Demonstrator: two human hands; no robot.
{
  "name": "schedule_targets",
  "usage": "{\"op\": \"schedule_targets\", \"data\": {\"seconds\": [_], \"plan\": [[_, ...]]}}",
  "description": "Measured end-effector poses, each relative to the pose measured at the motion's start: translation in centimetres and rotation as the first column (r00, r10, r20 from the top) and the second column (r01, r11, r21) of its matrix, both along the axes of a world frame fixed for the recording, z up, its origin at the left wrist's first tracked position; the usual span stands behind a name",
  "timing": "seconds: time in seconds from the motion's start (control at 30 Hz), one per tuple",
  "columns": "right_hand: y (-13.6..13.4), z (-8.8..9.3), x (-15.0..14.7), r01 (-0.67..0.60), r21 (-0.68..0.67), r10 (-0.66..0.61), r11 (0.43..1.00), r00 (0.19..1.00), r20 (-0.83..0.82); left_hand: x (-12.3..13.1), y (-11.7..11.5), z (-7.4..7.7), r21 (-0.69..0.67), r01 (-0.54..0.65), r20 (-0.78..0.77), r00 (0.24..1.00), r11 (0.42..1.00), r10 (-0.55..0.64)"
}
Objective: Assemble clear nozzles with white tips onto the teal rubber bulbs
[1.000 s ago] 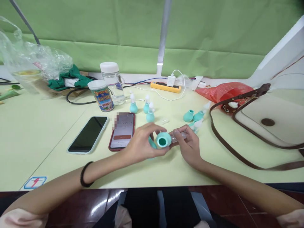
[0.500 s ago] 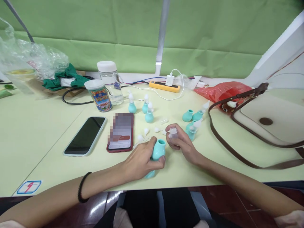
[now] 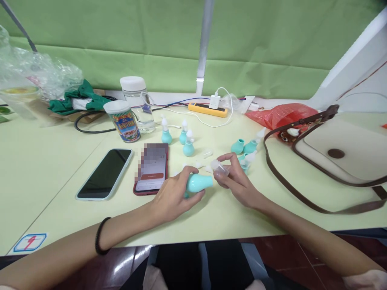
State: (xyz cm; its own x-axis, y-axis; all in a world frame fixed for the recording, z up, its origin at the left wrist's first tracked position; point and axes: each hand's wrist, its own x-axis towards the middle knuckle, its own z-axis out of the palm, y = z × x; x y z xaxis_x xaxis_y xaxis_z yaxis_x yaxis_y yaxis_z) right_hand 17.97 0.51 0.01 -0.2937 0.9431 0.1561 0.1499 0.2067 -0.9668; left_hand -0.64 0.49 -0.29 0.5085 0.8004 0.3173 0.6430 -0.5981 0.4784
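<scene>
My left hand (image 3: 177,193) is closed around a teal squeeze bulb (image 3: 199,183), like that of a nasal aspirator, its neck pointing right. Another bit of teal shows below the fingers, mostly hidden. Just right of the neck, my right hand (image 3: 237,177) pinches a clear plastic fitting (image 3: 222,167); the two parts look apart or barely so. Small white tips (image 3: 199,165) lie behind my hands, partly covered. A clear tube piece (image 3: 208,153) rests beyond them. Several teal bulbs with clear tops, such as one assembled bulb (image 3: 188,148), stand farther back; an open bulb (image 3: 237,146) leans at the right.
A dark phone (image 3: 105,174) and a lit phone (image 3: 152,169) lie left of my hands. Behind stand a patterned cup (image 3: 123,123) and a water bottle (image 3: 137,104). A yellow power strip (image 3: 208,110) is at the back. A cream handbag (image 3: 341,145) sits right, near a red plastic bag (image 3: 281,114).
My left hand has turned the bulb from neck-up to neck pointing right and raised it slightly. My right hand has tilted the clear fitting near the neck. The view has shifted slightly.
</scene>
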Motion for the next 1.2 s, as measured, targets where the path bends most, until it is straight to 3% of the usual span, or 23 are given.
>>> {"op": "schedule_targets", "data": {"seconds": [0.13, 0.3, 0.4, 0.6, 0.8, 1.0, 1.2], "plan": [[-0.3, 0.7, 0.2, -0.036, 0.0, 0.036, 0.999, 0.999, -0.008, 0.0, 0.1, 0.1, -0.031, 0.019, 0.06, 0.998, 0.999, -0.017], [-0.1, 1.2, 0.2, 0.068, 0.057, -0.062, 0.996, 0.992, -0.109, -0.1, 0.2, 0.0, -0.082, 0.058, 0.184, 0.982, 0.995, -0.042], [-0.1, 1.2, 0.2, 0.07, 0.085, -0.059, 0.994, 0.99, -0.129, -0.2, 0.2, 0.1, -0.123, 0.074, 0.263, 0.964, 0.99, -0.039], [-0.1, 1.3, 0.4, -0.119, 0.021, 0.121, 0.993, 0.983, -0.141, -0.3, 0.3, 0.4, -0.275, 0.166, 0.273, 0.958, 0.947, -0.088], [-0.1, 1.3, 0.7, -0.087, 0.214, 0.102, 0.973, 0.993, -0.064, -0.1, 0.4, 0.6, -0.409, 0.191, 0.354, 0.934, 0.892, -0.038], [0.1, 1.1, 0.7, -0.308, 0.1, 0.318, 0.946, 0.943, -0.097, 0.0, 0.5, 0.4, -0.477, 0.203, 0.373, 0.928, 0.855, -0.013], [0.2, 1.1, 0.6, -0.141, 0.04, 0.147, 0.989, 0.959, -0.243, 0.0, 0.5, 0.2, -0.439, 0.295, 0.497, 0.867, 0.849, -0.045]]}}
